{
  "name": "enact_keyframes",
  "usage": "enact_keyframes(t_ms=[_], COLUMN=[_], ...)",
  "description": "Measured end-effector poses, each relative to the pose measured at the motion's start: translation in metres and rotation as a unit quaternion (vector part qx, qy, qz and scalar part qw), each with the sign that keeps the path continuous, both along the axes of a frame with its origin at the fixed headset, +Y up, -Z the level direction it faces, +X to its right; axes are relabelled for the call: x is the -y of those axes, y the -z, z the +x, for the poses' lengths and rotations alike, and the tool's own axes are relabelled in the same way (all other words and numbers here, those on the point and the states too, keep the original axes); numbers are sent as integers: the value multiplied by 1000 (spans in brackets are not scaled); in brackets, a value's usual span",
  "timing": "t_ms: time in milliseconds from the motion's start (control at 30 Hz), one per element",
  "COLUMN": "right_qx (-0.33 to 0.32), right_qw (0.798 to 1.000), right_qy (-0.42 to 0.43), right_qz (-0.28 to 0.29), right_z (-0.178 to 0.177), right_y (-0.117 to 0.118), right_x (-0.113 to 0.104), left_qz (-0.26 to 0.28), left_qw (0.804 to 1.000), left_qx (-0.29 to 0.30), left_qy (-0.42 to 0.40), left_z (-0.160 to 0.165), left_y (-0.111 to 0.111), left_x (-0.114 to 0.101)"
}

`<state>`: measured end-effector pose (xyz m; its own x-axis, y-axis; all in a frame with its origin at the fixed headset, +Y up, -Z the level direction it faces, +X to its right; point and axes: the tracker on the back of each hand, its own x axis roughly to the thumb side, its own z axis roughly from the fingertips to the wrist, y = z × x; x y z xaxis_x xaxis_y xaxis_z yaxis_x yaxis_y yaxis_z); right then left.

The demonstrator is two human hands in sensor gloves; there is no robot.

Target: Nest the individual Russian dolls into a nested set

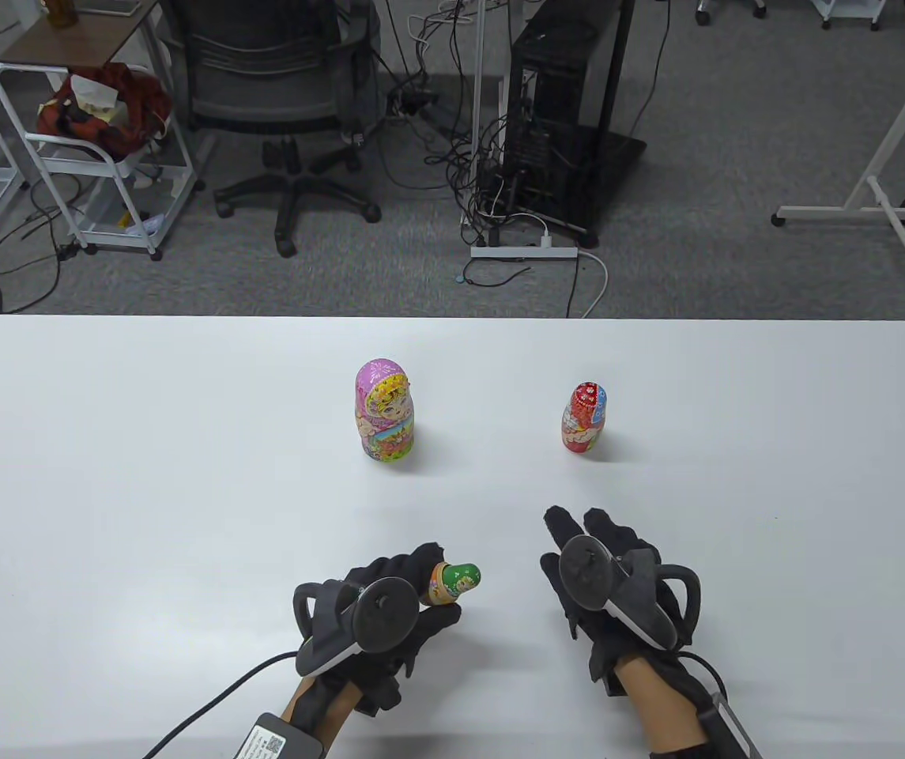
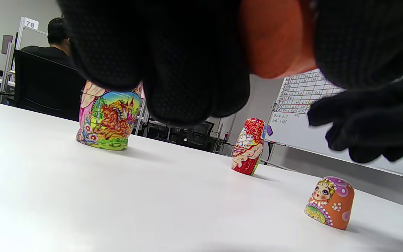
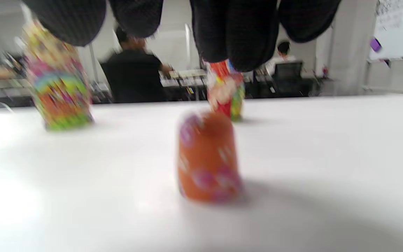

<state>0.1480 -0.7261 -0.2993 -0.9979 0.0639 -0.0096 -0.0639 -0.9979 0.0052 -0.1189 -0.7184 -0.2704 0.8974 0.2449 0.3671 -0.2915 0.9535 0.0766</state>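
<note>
the left hand (image 1: 377,613) grips a small green doll seated in an orange lower half (image 1: 454,583), tilted on its side, fingers wrapped round the orange part. the matching orange painted top half (image 2: 330,202) stands on the white table (image 1: 144,474) just under the right hand (image 1: 606,589), whose fingers hang loosely spread, touching nothing. beyond that top half stand the tall pink painted doll (image 1: 385,411) and, nearer it, the red painted doll (image 1: 584,417). the green doll could slip out if the orange base tips further; a careless reach could knock the loose top over.
</note>
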Motion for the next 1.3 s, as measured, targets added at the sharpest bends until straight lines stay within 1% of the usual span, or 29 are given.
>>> enact_keyframes(t_ms=[100,167,300,567,800,900,967,1033,1067,1100,1167,1233,1300], right_qx=[9,23,28,26,24,20,12,-12,-32,-48,-107,-137,-159], right_qw=[998,998,996,996,996,997,998,994,989,983,953,938,932], right_qy=[-9,-21,-18,-34,-20,3,25,100,140,172,279,314,324], right_qz=[-59,-62,-82,-77,-80,-68,-58,-45,-45,-50,-59,-54,-35], right_z=[3,4,6,4,7,9,10,10,10,10,6,0,-5], right_y=[5,7,9,13,14,14,13,10,10,9,6,4,1], right_x=[16,21,31,33,31,26,21,14,11,10,6,2,-3], left_qz=[-1,0,-3,-12,-17,-19,-20,-21,-22,-22,-26,-29,-29], left_qw=[1000,1000,1000,1000,1000,1000,1000,1000,1000,1000,1000,999,999], left_qx=[5,6,7,1,-8,-10,-11,-12,-13,-13,-15,-16,-18], left_qy=[8,10,11,10,6,6,6,6,7,7,10,20,22], left_z=[1,2,3,2,-2,-3,-3,-4,-4,-4,-4,-5,-6], left_y=[0,0,-1,-1,1,2,2,2,2,2,2,3,4], left_x=[0,0,1,2,2,3,2,3,2,2,4,5,6])
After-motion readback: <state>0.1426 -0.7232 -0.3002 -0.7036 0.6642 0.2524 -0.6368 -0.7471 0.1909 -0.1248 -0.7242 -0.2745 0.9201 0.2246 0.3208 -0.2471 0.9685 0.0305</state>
